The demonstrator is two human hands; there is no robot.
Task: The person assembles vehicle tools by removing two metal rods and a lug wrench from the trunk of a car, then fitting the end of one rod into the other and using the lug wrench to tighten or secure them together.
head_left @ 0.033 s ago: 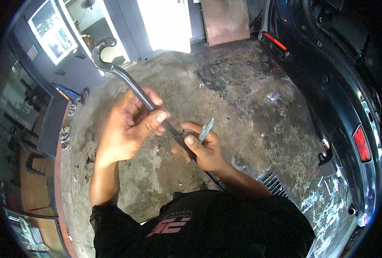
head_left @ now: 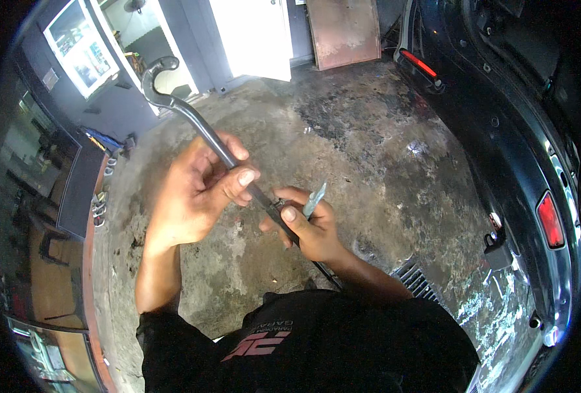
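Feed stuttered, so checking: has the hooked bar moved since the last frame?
No. The bar has its hook at the same spot against the white doorway; both hands grip it as before.

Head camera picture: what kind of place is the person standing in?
Probably a car repair garage. A dark car with red rear lamps stands on a stained concrete floor, and both hands hold a long hooked metal bar. A floor drain grate is nearby.

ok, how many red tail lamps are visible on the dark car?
2: one narrow red tail lamp at the upper right by the car's top corner, one larger red tail lamp at the right edge. Others may be hidden out of frame.
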